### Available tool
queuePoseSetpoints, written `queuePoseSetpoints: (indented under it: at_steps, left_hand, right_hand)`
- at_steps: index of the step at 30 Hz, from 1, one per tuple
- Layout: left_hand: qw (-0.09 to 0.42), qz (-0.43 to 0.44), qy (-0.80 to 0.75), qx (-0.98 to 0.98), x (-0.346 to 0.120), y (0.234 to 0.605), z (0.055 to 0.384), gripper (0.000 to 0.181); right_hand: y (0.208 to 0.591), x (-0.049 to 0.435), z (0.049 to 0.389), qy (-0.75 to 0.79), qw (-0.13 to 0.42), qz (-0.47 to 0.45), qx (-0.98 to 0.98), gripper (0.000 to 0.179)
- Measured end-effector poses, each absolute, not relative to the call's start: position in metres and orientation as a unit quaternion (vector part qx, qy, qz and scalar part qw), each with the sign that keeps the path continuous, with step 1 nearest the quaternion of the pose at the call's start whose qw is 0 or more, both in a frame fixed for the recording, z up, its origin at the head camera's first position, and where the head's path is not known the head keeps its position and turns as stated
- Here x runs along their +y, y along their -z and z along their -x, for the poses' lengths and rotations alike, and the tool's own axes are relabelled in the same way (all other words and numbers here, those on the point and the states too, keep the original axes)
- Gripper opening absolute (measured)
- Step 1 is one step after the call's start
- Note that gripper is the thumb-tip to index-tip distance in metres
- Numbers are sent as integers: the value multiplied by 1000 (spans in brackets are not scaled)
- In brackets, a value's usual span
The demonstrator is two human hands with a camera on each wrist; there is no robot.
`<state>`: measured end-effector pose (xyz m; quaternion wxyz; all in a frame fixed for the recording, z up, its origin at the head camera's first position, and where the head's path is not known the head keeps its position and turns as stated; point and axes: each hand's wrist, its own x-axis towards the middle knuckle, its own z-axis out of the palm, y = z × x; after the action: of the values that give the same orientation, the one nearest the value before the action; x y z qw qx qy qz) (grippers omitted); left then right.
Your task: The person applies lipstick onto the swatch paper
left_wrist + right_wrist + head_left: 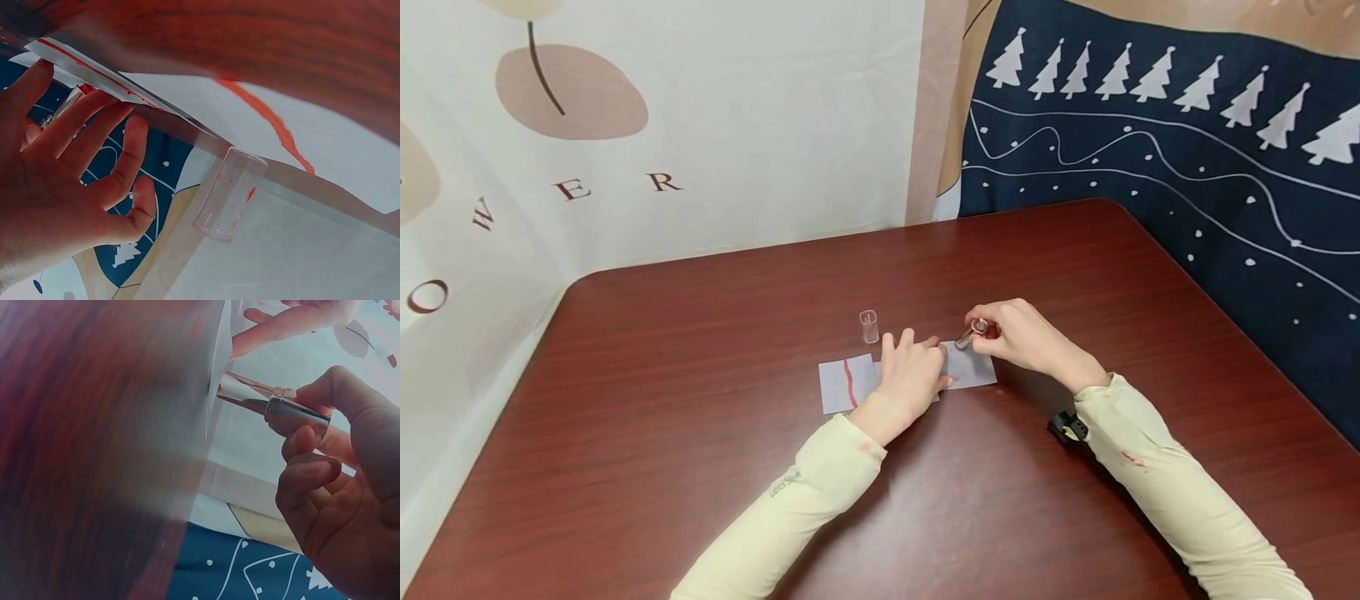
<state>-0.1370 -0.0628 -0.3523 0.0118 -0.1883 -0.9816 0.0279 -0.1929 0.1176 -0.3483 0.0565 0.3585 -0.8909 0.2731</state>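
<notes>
My right hand (pixel 1028 337) pinches a shiny metal lipstick (pixel 299 419) between thumb and fingers. Its red tip meets the right-hand piece of white paper (pixel 973 370). Spread over the papers, my left hand (pixel 910 379) rests its fingertips on them, holding nothing. A middle paper (pixel 94 72) with a red line lies mostly hidden beneath that hand in the head view. To the left, another white paper (pixel 832 387) bears a wavy red stroke (pixel 849 383). Behind the papers stands a clear plastic cap (pixel 869 327), with red smears visible in the left wrist view.
The papers lie on a dark red-brown wooden table (pixel 700 350). A small black device (pixel 1067 427) sits by the right sleeve cuff. White printed cloth (pixel 775 125) hangs behind the table, and navy cloth with white trees (pixel 1150 133) hangs at the right.
</notes>
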Motion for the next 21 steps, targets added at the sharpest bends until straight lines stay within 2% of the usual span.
queuePoseSetpoints:
  at_steps: [21]
  left_hand:
    - [32,198,-4,-980,-62,354,136,34]
  right_hand:
    - [347,119,191,-265,60,-370,-888,16]
